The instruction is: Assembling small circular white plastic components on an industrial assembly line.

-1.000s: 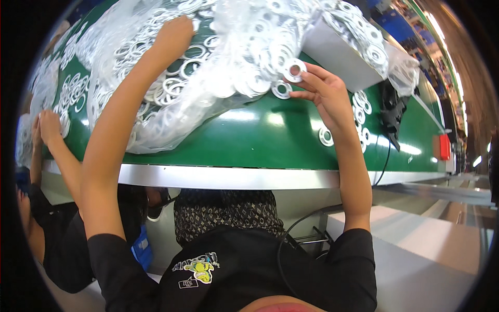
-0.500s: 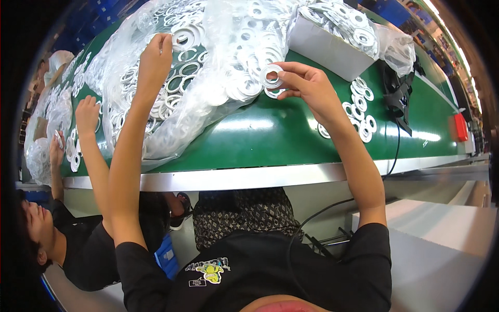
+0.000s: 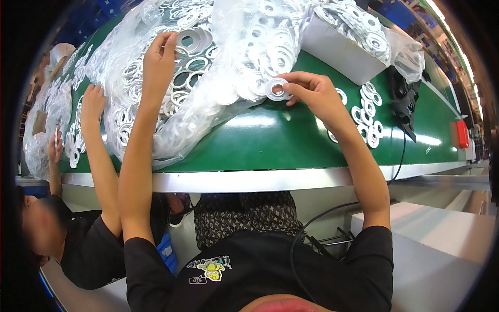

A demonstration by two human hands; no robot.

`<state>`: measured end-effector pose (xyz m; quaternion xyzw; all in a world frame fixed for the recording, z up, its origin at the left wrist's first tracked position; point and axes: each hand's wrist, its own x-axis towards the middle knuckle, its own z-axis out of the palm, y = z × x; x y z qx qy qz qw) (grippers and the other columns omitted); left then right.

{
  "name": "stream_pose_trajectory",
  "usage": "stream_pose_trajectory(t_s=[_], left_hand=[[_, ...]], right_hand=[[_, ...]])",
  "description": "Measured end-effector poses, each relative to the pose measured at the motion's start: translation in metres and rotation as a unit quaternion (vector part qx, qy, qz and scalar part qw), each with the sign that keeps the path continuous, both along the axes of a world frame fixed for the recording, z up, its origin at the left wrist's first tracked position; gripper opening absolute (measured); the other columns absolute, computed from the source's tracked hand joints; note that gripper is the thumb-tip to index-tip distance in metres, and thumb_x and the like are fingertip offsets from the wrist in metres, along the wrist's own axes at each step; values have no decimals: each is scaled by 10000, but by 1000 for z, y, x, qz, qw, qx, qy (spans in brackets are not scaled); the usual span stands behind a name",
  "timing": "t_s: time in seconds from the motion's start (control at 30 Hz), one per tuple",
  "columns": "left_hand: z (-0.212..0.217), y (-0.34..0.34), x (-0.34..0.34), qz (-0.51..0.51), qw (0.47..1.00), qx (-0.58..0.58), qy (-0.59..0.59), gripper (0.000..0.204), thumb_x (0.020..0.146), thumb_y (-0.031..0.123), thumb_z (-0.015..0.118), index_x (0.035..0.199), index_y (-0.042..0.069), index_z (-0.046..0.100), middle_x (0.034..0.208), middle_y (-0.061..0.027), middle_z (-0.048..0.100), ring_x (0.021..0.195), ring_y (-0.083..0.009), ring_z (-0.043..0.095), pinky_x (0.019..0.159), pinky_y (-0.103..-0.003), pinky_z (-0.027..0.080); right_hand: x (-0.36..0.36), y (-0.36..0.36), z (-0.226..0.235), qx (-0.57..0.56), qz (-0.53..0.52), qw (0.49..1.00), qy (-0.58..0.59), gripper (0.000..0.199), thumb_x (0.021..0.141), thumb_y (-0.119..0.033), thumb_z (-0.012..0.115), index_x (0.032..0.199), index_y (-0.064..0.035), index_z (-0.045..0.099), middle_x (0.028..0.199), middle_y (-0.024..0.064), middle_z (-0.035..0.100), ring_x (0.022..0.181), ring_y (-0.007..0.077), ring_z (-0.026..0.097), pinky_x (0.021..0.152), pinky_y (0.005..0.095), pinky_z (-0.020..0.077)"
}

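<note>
In my right hand (image 3: 312, 92), a flat white ring (image 3: 277, 89) is pinched between thumb and fingers, tilted so its face shows. My left hand (image 3: 160, 56) reaches further over the heap, thumb and fingers closed at the edge of another white ring (image 3: 188, 41); their exact grip is partly hidden. Around and under it, many thin and wide white rings (image 3: 179, 97) lie on and in a large clear plastic bag (image 3: 200, 125). The bag is spread over the green tabletop (image 3: 234, 148).
A white box (image 3: 340, 49) full of rings stands at the back right. Several loose rings (image 3: 369, 108) lie right of my right hand, near black straps (image 3: 404, 101) and a red object (image 3: 462, 133). At left, a co-worker's hands (image 3: 92, 104) are among rings.
The view has shifted slightly, moving the tabletop things to the right. My right hand has lowered a little with its ring. My left hand's fingers now meet a ring on the heap.
</note>
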<state>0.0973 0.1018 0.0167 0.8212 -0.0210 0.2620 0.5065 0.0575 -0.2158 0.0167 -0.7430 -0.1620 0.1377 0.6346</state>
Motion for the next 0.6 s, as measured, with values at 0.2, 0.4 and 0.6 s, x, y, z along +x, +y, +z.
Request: stream_pose_trajectory(t_s=[0.2,0.4,0.6], left_hand=[[7,-12,-14,-53,987,-139,56,339,988,267,428,1117,-39,494,1089,-163,638,787,-173,685,680,-211,493],[-3,5,-11,88,986,133,-50,348,995,320,405,1095,29,569,966,-146,633,821,-226,604,752,-304,461],[-6,29,-2,28,998,-31,-43,323,984,269,459,1143,11,570,1014,-99,623,955,-185,598,849,-310,466]], right_hand=[[-3,1,-4,-14,16,1000,-2,265,892,-129,579,1097,30,635,926,73,687,808,92,618,670,218,502],[-1,1,-14,-27,20,999,-34,264,887,-136,576,1095,12,642,908,64,698,756,87,623,643,229,509],[-6,5,2,-12,-18,1000,-20,247,864,-127,615,1067,5,659,822,74,677,630,110,632,581,226,485]])
